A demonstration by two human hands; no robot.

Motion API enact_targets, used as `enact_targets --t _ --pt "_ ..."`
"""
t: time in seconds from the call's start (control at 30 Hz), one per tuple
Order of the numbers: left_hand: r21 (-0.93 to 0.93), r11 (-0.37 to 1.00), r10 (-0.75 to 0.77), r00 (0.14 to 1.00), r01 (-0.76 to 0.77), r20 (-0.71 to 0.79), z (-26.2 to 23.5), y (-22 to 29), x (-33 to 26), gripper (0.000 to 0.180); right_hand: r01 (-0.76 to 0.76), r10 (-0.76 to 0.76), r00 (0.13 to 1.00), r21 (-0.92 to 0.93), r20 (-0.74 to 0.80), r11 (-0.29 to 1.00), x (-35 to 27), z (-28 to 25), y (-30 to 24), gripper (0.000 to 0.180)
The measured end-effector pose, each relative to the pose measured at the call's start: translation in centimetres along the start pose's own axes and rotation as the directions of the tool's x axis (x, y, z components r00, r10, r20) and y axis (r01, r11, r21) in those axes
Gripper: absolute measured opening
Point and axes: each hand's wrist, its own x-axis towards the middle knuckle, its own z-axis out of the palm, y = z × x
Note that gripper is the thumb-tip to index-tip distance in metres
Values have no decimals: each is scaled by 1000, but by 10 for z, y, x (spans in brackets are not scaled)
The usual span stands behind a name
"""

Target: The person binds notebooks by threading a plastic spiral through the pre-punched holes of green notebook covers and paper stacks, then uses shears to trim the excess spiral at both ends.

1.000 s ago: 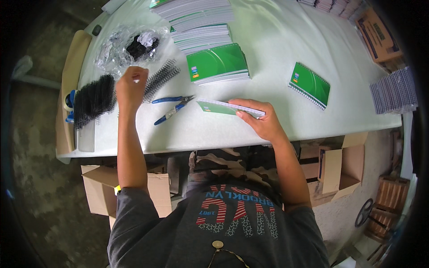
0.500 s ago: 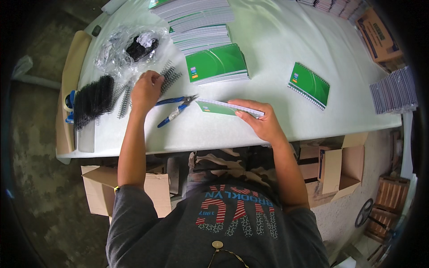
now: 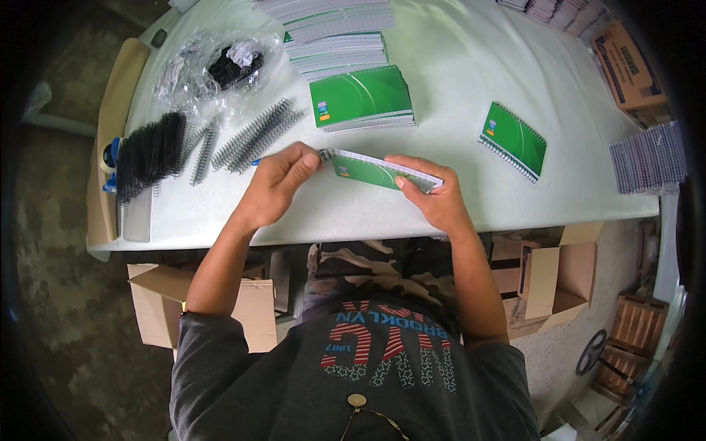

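Note:
My right hand (image 3: 430,192) grips an unbound notepad (image 3: 365,173) with a green cover by its right end, thumb on the cover. The pad is tilted, its white punched edge uppermost. My left hand (image 3: 278,185) is closed near the pad's left end, its fingertips together; what they hold, if anything, is hidden. Blue-handled pliers (image 3: 256,162) lie mostly covered by this hand. Beyond it lies a pile of dark wire spirals (image 3: 257,137), with a thin row of spirals (image 3: 204,156) and a thick black bundle of spirals (image 3: 152,156) further left.
Stacked green notepads (image 3: 362,99) stand ahead. A spiral-bound green notebook (image 3: 512,140) lies to the right. Clear plastic wrapping (image 3: 198,70) sits at the far left, near a tape dispenser (image 3: 110,165). At the right edge are a cardboard box (image 3: 627,65) and packed notebooks (image 3: 649,158).
My left hand has come from the pile of spirals toward me and right, to the notepad's left end, and now covers most of the pliers. The right hand keeps its grip.

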Motion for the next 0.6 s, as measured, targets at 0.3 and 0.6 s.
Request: enact_targets --t 0.3,0.6 --pt "244 968 -43 995 64 -91 14 13 -2 43 41 -41 999 -26 19 999 0 -2 2 26" --pt "-142 975 -171 985 173 29 -2 -6 11 39 35 -35 999 -29 8 999 0 0 4 25"
